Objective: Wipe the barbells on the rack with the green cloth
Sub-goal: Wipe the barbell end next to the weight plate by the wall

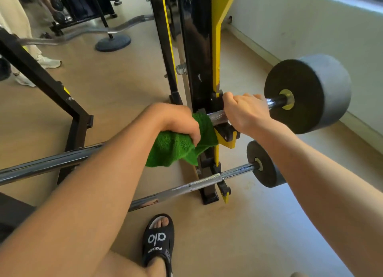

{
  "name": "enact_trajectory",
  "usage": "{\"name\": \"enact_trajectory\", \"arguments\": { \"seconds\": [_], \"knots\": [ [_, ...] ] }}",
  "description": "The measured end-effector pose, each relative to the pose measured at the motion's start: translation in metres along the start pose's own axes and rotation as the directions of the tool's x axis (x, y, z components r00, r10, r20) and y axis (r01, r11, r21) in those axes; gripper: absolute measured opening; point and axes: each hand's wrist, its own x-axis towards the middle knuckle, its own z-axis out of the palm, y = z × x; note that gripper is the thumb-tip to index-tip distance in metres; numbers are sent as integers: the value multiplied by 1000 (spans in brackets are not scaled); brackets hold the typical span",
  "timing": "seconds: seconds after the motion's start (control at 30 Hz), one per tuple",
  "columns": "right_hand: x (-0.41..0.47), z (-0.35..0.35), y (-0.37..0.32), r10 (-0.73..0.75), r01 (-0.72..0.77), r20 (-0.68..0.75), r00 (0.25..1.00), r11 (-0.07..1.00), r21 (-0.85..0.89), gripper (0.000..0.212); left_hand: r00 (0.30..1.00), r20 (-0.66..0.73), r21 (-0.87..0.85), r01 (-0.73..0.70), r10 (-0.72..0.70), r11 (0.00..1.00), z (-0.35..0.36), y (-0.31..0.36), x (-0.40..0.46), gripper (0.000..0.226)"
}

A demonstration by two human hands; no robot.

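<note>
— What dominated the view?

— The black-and-yellow rack (204, 55), standing upright near the wall, with two barbells resting across its hooks. The upper barbell (216, 117) ran from the lower left up to a big grey weight (308, 92) on the right; the lower barbell (205, 183) sat beneath it, nearer the floor, with a smaller weight (264, 165) on its end.

— And the hands?

— The right hand (242, 111) was curled round the upper barbell's shaft, just right of the rack post, between the post and the weight. The left hand (176, 121) gripped the green cloth (178, 146), bunched and wrapped over the same shaft just left of the post, so cloth and bar were touching there. A loose corner hung down.

— How far along did the job seem?

— Hard to judge from shine alone. I'd say the upper bar was in the middle of being wiped — the cloth sat at the knurled section by the post, and the long stretch toward the left had no cloth on it. The lower barbell wasn't being touched at all, so it looked likely to remain, though I couldn't tell whether it was already clean.

— Anything smaller?

— A black slide sandal (158, 243) on the floor below.
</note>
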Motion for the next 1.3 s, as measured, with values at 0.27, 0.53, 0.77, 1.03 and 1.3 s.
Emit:
{"name": "enact_trajectory", "arguments": {
  "seconds": [0.27, 0.53, 0.77, 1.03, 1.3],
  "knots": [
    [-1, 2, 1, 5, -5, -40, 999, 1000, -7, 19, 586, -728, 546, 182, 356, 818, 65, 0, -15, 19],
    [4, 11, 3, -9, 7, -47, 999, 1000, -29, 16, 989, 140, -71, 55, -45, 996, -4, 6, -1, 30],
    [3, 11, 3, -24, 22, -91, 996, 1000, -19, 15, 713, -654, 471, 122, 253, 874, 52, 4, -17, 20],
    [0, 7, 2, -16, 15, -66, 998, 1000, -17, 17, 908, -382, 391, -12, 173, 920, 21, 8, -9, 31],
    [-1, -1, 7, 47, -51, 27, 999, 985, 166, 25, 889, -381, 380, -98, 253, 920, 23, -2, -16, 50]
  ]
}}
